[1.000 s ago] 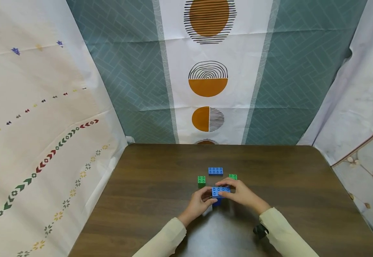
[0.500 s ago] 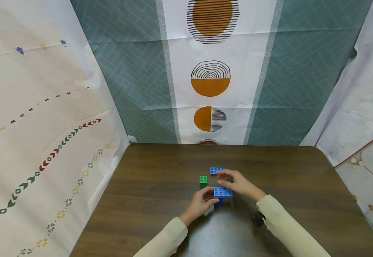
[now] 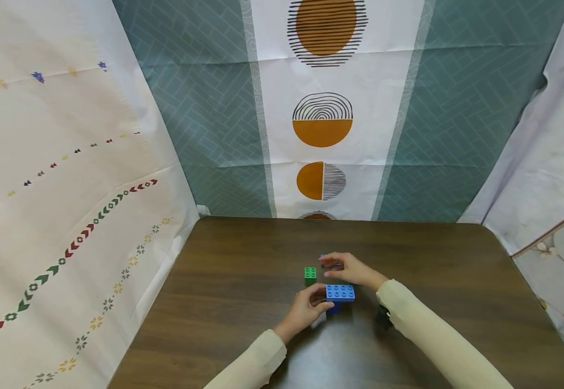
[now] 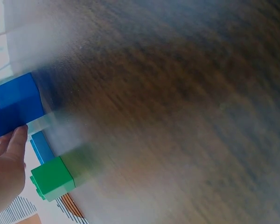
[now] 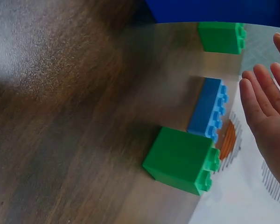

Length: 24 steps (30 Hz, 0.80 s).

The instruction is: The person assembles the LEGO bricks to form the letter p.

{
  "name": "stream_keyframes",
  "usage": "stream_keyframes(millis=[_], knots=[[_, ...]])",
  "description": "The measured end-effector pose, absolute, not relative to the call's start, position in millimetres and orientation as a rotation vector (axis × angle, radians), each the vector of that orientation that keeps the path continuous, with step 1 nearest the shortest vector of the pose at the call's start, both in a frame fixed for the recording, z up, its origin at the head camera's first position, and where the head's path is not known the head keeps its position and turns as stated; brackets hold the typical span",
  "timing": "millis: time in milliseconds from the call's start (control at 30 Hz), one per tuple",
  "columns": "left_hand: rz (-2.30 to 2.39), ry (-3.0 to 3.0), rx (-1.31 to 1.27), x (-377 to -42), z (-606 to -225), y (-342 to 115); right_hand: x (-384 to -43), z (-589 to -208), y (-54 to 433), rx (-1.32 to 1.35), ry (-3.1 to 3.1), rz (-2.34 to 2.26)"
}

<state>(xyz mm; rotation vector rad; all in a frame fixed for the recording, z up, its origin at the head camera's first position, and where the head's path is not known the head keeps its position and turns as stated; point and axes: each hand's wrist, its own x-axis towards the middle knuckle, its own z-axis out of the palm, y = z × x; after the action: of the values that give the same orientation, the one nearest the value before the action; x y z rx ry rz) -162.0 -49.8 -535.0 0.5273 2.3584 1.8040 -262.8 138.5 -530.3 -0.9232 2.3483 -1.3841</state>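
Note:
My left hand grips two joined blue bricks from their left side. The upper one is a light blue eight-stud toy brick; below it sits a darker blue brick. My right hand is held apart from that stack, fingers relaxed, and it covers most of a far blue brick in the head view. Behind my left fingers stands a green four-stud brick. A second green brick shows in the right wrist view, hidden under my right hand from the head.
The brown wooden table spreads around the bricks. A patterned hanging cloth meets its far edge, and pale cloths hang at the left and right. A black device is on the right wrist.
My right hand has let go of the upper blue brick and moved away, toward the far blue brick. The left hand keeps its grip on the stack. The head view shifts slightly.

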Motion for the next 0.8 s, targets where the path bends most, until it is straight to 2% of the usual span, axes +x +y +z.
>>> stream_keyframes(millis=[267, 800], knots=[[1.791, 2.366, 0.518, -175, -567, -50, -271, -541, 128, -0.937, 2.304, -1.308], [1.811, 2.336, 0.518, -176, -568, -53, -279, -557, 118, -0.911, 2.305, -1.257]])
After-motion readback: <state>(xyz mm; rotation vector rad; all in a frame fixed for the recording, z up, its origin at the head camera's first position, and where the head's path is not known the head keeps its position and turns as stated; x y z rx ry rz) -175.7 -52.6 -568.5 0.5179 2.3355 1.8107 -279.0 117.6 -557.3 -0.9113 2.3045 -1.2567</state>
